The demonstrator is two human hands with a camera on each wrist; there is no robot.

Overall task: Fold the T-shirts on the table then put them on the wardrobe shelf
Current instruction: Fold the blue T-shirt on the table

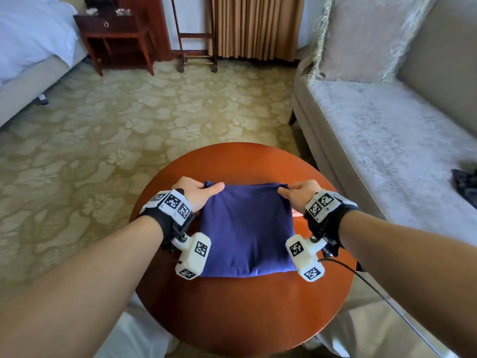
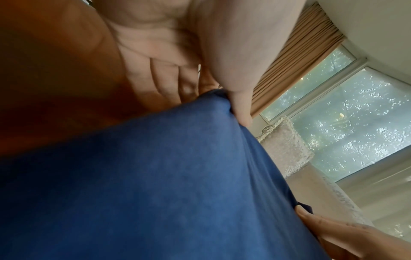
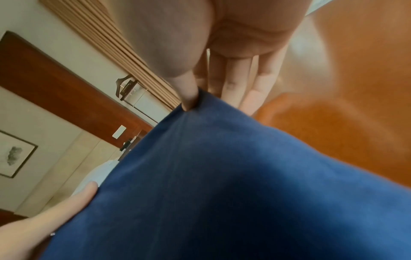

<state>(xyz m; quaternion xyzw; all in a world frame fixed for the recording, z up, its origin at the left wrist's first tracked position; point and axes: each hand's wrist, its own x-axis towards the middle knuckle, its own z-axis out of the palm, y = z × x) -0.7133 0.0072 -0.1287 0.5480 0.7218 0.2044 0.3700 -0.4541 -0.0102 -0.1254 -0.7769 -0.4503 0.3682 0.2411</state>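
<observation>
Already the blue T-shirt [image 1: 246,228] is down to a compact, roughly square bundle, lying flat in the middle of the round wooden table [image 1: 240,319]. The left hand [image 1: 193,193] pinches its far left corner, thumb on top and fingers slipped underneath; the right hand [image 1: 300,195] pinches the far right corner the same way, as both wrist views confirm. The folding of this shirt looks close to finished: it may take one last fold or simply be lifted as it is. Only this one shirt lies on the table, though a dark crumpled piece of cloth [image 1: 466,184] sits on the sofa [image 1: 387,130] to the right; whether it is another shirt I cannot tell. The carry to the wardrobe shelf is not yet done, and no wardrobe is in view.
</observation>
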